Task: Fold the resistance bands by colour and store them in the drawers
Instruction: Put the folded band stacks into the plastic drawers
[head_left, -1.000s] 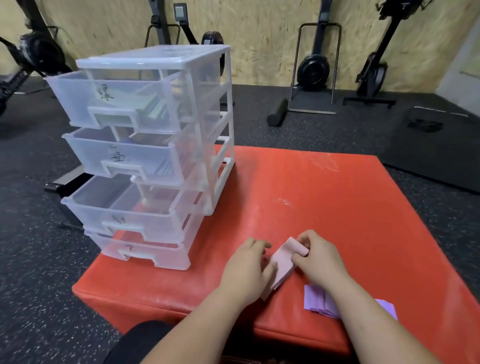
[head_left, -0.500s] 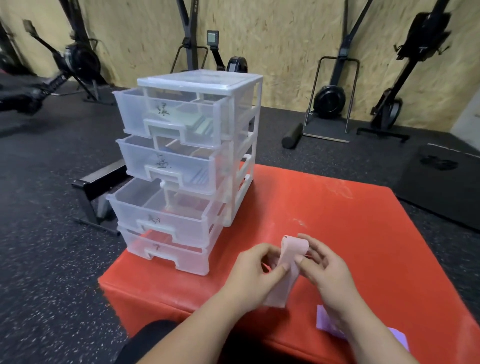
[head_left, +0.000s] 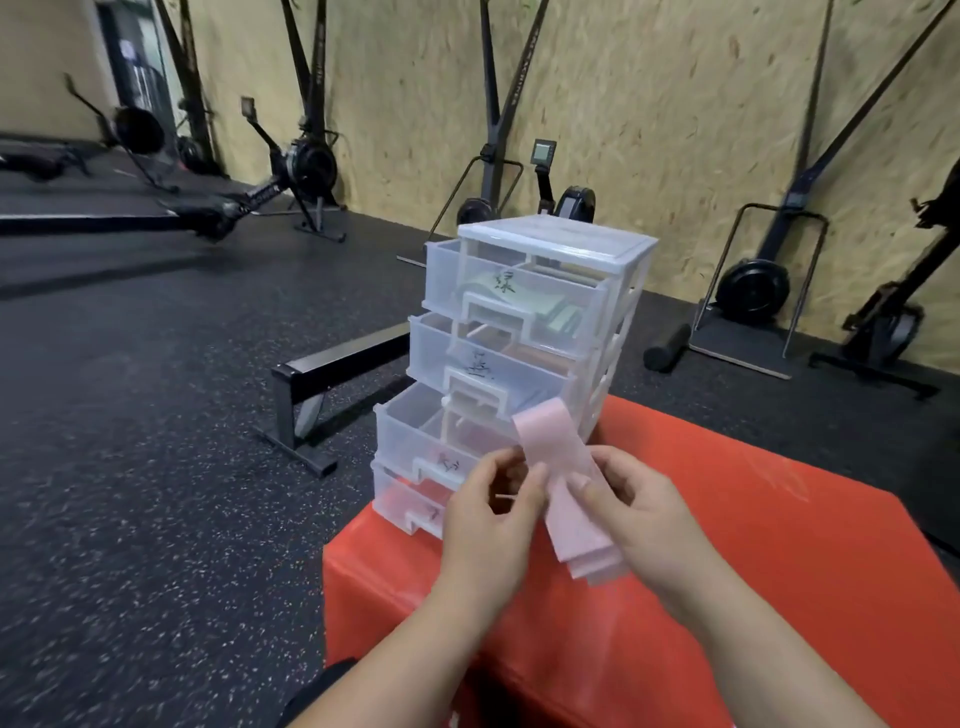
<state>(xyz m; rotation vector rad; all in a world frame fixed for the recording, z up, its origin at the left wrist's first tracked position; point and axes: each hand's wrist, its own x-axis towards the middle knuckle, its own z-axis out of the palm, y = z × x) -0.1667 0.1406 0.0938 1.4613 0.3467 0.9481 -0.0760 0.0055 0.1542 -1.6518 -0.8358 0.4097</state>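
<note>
A folded pink resistance band (head_left: 563, 467) is held upright in the air between both hands, just in front of the clear plastic drawer unit (head_left: 550, 332). My left hand (head_left: 488, 514) pinches its left edge and my right hand (head_left: 631, 512) grips its right side. The unit has several drawers, all pulled partly out. Green bands (head_left: 524, 306) lie in the top drawer. The third drawer (head_left: 410, 436) sits open right behind the pink band. The unit stands on the left part of a red padded box (head_left: 753, 561).
Black speckled rubber floor (head_left: 156, 467) surrounds the red box. A black metal bench frame (head_left: 322, 384) stands on the floor left of the drawers. Rowing machines and ski trainers line the chipboard wall at the back.
Both hands lifted the pink band off the red box and raised it toward the drawers. My view swung left, and the purple bands by my right arm dropped out of sight.
</note>
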